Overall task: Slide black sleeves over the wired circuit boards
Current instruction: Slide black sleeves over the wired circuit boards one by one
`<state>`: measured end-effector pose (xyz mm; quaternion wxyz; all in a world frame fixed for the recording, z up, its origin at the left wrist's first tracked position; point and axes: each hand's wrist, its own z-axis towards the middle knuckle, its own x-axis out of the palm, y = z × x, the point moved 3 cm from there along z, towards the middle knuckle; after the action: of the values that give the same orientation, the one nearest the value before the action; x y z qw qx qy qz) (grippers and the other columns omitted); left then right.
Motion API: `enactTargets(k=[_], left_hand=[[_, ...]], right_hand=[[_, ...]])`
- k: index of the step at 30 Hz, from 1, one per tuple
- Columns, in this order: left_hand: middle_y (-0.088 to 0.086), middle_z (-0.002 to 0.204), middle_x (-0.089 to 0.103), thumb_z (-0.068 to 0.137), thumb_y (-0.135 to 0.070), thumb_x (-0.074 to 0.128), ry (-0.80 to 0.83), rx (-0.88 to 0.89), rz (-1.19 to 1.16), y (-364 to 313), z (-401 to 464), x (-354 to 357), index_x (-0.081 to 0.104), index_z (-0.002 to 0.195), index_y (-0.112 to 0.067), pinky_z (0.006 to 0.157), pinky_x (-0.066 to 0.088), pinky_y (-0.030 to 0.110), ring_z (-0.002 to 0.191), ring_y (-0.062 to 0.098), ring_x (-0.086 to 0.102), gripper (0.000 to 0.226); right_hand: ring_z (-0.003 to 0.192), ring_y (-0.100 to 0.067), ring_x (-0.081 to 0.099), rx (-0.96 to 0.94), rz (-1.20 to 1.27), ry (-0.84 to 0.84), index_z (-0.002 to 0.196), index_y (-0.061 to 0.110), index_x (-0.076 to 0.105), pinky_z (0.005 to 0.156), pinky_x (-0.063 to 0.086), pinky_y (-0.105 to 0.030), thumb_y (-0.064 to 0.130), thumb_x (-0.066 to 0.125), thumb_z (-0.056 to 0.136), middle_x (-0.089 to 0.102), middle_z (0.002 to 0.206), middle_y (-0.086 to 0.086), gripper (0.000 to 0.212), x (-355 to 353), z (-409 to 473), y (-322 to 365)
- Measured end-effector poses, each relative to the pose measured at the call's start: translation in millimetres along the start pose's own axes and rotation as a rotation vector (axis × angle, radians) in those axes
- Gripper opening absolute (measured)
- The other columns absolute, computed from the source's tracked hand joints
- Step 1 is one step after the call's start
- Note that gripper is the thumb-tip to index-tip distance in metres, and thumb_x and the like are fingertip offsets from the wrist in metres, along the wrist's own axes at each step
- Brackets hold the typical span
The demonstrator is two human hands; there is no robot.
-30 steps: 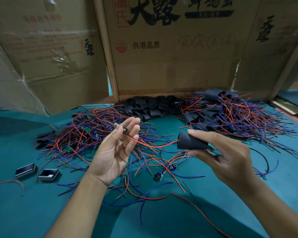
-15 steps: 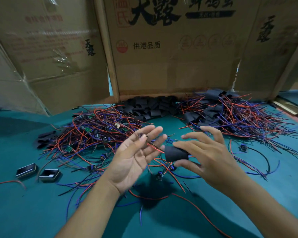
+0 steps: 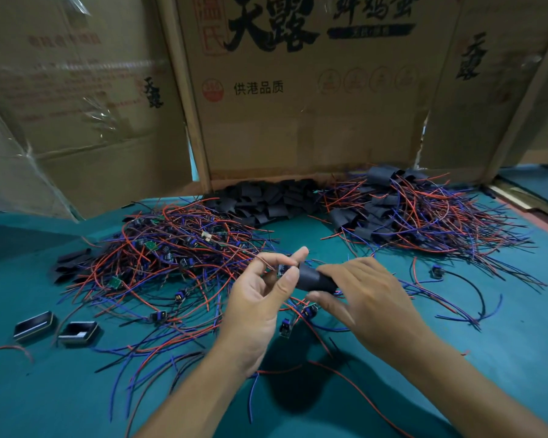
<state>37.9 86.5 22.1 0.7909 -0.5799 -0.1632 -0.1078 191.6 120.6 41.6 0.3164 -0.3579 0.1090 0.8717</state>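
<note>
A: The work happens on a teal table (image 3: 503,358), and behind it stand brown cardboard boxes (image 3: 314,99) with black printed characters.

B: And the hands, what do they hold?

A: The right hand (image 3: 364,298) grips a black sleeve (image 3: 314,278). The thumb is under it and the fingers are curled over its top. The left hand (image 3: 257,305) is half closed: the thumb and the index finger pinch the end of a small circuit board (image 3: 282,269) at the left mouth of the sleeve.

B: So the board is between the two hands?

A: Yes. The board and the sleeve touch each other in the middle, above the table, and the hands are just beside each other. How much of the board is inside the sleeve, I cannot tell. A thin wire goes up and left from the left fingers.

B: What lies around them?

A: On the left is a pile of wired boards (image 3: 171,254) with red and blue wires. At the back, against the boxes, is a heap of empty black sleeves (image 3: 266,200). On the right is a pile of sleeved boards (image 3: 408,213), the wires spreading outward. Near the left edge lie two small black trays (image 3: 76,333), side by side. Loose wires lie under the forearms.
</note>
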Motion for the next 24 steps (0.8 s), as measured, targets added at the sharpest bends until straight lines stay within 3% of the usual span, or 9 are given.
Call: enactTargets(k=[4,8,12,14,18,24], left_hand=[[0.010,0.124,0.069,0.079,-0.028,0.080,-0.018,0.011,0.012,1.9,-0.4,-2.6,0.072,0.087,-0.028,0.109,0.040,0.040,0.125,0.023,0.060,0.012],[0.009,0.121,0.071,0.087,-0.035,0.066,-0.043,0.034,0.121,-0.4,0.9,-7.3,0.075,0.096,-0.019,0.102,0.044,0.043,0.119,0.024,0.062,0.020],[0.000,0.095,0.074,0.087,-0.033,0.063,-0.105,0.034,0.232,1.6,3.2,-12.0,0.078,0.091,-0.023,0.075,0.049,0.023,0.082,0.011,0.060,0.019],[-0.001,0.079,0.067,0.082,-0.034,0.068,-0.119,0.041,0.217,3.0,4.1,-14.2,0.077,0.088,-0.022,0.069,0.047,0.019,0.071,0.009,0.055,0.016],[-0.004,0.069,0.059,0.081,-0.021,0.073,-0.077,0.074,0.205,4.2,4.6,-15.5,0.072,0.081,-0.024,0.064,0.045,0.017,0.063,0.010,0.051,0.004],[-0.005,0.066,0.062,0.075,-0.028,0.080,-0.102,0.052,0.180,6.8,4.0,-17.2,0.074,0.076,-0.022,0.062,0.046,0.015,0.060,0.008,0.052,0.008]], right_hand=[[0.064,-0.025,0.058,0.010,0.041,-0.005,0.089,0.009,0.068,0.066,0.044,-0.036,0.044,0.049,0.094,0.063,0.072,-0.001,0.041,2.0,-2.9,2.0],[0.069,-0.029,0.061,0.110,0.122,0.057,0.097,0.009,0.069,0.063,0.050,-0.038,0.049,0.043,0.094,0.066,0.078,-0.003,0.048,5.0,-5.5,-4.3],[0.075,-0.030,0.063,0.119,0.152,0.065,0.101,0.008,0.068,0.066,0.052,-0.040,0.051,0.043,0.094,0.068,0.083,-0.005,0.050,2.9,-5.2,-9.3],[0.073,-0.030,0.063,0.098,0.136,0.044,0.099,0.007,0.069,0.064,0.053,-0.040,0.049,0.044,0.094,0.067,0.082,-0.005,0.048,1.1,-4.4,-7.9],[0.071,-0.028,0.063,0.054,0.111,0.035,0.098,0.007,0.070,0.062,0.053,-0.036,0.046,0.047,0.093,0.067,0.080,-0.004,0.046,0.1,-3.5,-1.7],[0.071,-0.028,0.064,0.060,0.146,0.053,0.099,0.007,0.069,0.060,0.053,-0.036,0.047,0.043,0.094,0.066,0.080,-0.004,0.048,-1.9,-3.0,0.0]])
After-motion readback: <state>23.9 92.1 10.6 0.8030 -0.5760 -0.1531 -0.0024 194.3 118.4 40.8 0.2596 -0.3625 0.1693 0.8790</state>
